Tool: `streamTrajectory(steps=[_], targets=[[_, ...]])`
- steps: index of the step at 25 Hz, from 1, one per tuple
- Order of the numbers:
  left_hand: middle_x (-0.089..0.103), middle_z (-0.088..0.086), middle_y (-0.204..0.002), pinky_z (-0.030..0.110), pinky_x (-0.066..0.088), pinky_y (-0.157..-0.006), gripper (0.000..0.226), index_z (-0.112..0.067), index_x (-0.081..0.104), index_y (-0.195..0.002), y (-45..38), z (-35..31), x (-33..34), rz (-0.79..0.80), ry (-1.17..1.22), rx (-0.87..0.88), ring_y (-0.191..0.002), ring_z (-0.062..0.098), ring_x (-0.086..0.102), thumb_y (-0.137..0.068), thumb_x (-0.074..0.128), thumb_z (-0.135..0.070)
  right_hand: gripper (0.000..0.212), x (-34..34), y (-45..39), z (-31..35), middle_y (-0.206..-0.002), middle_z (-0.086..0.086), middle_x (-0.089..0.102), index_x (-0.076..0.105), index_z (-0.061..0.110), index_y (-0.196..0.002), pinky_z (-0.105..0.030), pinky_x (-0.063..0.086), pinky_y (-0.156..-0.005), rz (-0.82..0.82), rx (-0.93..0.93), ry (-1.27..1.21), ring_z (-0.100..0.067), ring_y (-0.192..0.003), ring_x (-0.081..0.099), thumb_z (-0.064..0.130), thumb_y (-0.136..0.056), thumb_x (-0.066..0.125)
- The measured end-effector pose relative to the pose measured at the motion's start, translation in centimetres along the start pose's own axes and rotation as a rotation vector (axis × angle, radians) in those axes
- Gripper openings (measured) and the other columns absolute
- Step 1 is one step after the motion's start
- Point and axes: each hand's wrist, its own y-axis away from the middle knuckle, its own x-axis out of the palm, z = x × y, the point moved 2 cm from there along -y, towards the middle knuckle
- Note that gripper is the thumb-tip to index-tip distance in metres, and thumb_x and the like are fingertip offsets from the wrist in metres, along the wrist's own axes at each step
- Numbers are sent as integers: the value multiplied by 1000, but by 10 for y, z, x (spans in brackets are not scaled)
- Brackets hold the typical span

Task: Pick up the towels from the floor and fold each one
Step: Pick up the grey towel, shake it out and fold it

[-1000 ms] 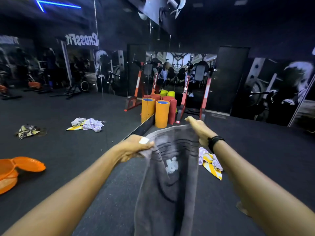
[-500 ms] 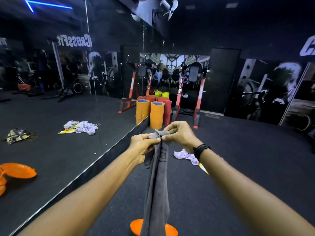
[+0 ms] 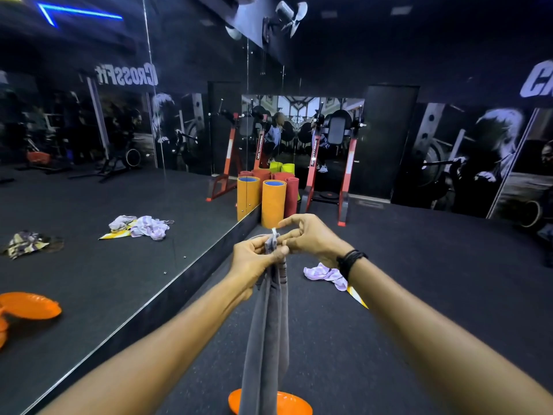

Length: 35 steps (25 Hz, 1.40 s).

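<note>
Mid first fold: left hand (image 3: 254, 262) grips grey towel (image 3: 266, 339) corners, right hand (image 3: 308, 238) pinches too; next, halve again.

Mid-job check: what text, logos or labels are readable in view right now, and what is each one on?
"CrossFit", seen mirrored: white lettering in the mirror wall, upper left.
"C": the cut-off start of white lettering on the right wall; the rest is out of frame.
Red rack uprights: lettering runs down them, too small to read.
Grey towel: white tag at the pinched top, no readable print.
</note>
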Motion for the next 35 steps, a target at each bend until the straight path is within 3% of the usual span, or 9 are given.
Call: streamTrajectory(steps=[3,6,14,18,20,23,28,32,35], targets=[[76,1,-88,35,58,-82,37,-27,72,-84,-4,1,-7,-44,-195,60,-88,17,71,-66,82,3,34,-5,4,3,-82,-10,73,55,3,-115,-23,56,-64,145,24,-45,-15,-73,71,-14,-85,58],[75,0,-86,35,56,-82,29,-28,72,-81,-11,-7,-15,-69,-290,109,-88,21,69,-76,76,0,16,-23,2,0,-80,-6,71,67,8,-97,-25,53,-55,-59,-72,87,-11,-67,65,-3,-85,63],[67,5,-93,14,52,-69,23,-16,68,-90,-26,-45,-28,91,-187,128,-82,10,59,-88,59,5,52,-33,6,-25,-139,3,39,57,30,-117,-34,28,-109,44,-254,501,-15,-131,32,21,-72,82],[67,8,-100,19,51,-72,23,-17,70,-90,-29,-49,-34,77,-189,142,-88,13,60,-88,60,3,42,-42,-7,-36,-131,2,51,68,25,-101,-40,40,-101,66,-143,826,-20,-118,46,45,-66,82],[68,4,-96,13,49,-66,22,-19,69,-91,-32,-50,-48,-4,-225,172,-85,11,60,-88,61,2,37,-55,-6,-44,-97,7,65,70,27,-78,-34,49,-82,78,-41,852,-11,-88,59,59,-62,79],[71,-1,-94,24,50,-80,20,-26,70,-89,-39,-46,-77,-137,-482,267,-89,13,63,-86,68,-6,44,-74,1,-33,-57,2,48,58,8,-59,-19,32,-51,-45,-97,670,-2,-50,37,44,-73,79],[70,-2,-77,28,45,-71,8,-25,66,-79,-41,-43,-96,-383,-626,278,-76,14,62,-82,74,-27,20,-68,1,-9,-57,4,61,68,10,-68,-16,40,-53,-299,-352,406,2,-54,47,19,-68,86],[68,2,-69,45,55,-77,10,-24,69,-73,-56,-29,-114,-212,-557,139,-70,19,61,-80,76,-21,47,-67,6,-15,-67,-1,62,54,8,-98,-17,47,-50,-234,-236,159,-3,-51,54,0,-64,85],[64,10,-68,33,55,-63,9,-13,67,-76,-51,-19,-112,106,-809,-52,-59,16,58,-84,71,-11,53,-65,17,-26,-64,-5,64,52,4,-105,-21,51,-49,-2,-35,189,-10,-51,63,-5,-64,84]])
